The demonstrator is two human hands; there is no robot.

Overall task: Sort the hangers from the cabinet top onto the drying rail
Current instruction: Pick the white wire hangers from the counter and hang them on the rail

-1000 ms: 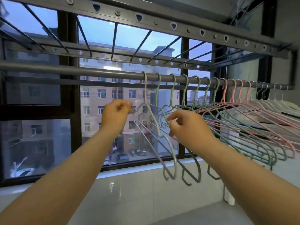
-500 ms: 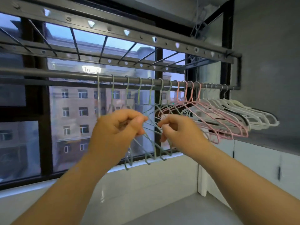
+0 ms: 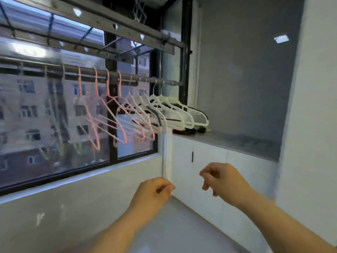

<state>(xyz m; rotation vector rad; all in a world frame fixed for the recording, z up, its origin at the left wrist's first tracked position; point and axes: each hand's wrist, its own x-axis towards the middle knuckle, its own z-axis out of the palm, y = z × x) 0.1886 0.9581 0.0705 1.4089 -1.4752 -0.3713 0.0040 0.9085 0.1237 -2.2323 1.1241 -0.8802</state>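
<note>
Pink hangers and white hangers hang on the rail by the window. Dark hangers lie on the cabinet top just below. The left hand and right hand are down low, fingers loosely curled, holding nothing.

Cool, dim daylight enters through the window. Motion blur smears the hangers and rail; lamp reflections glare on glass; edges bow.
</note>
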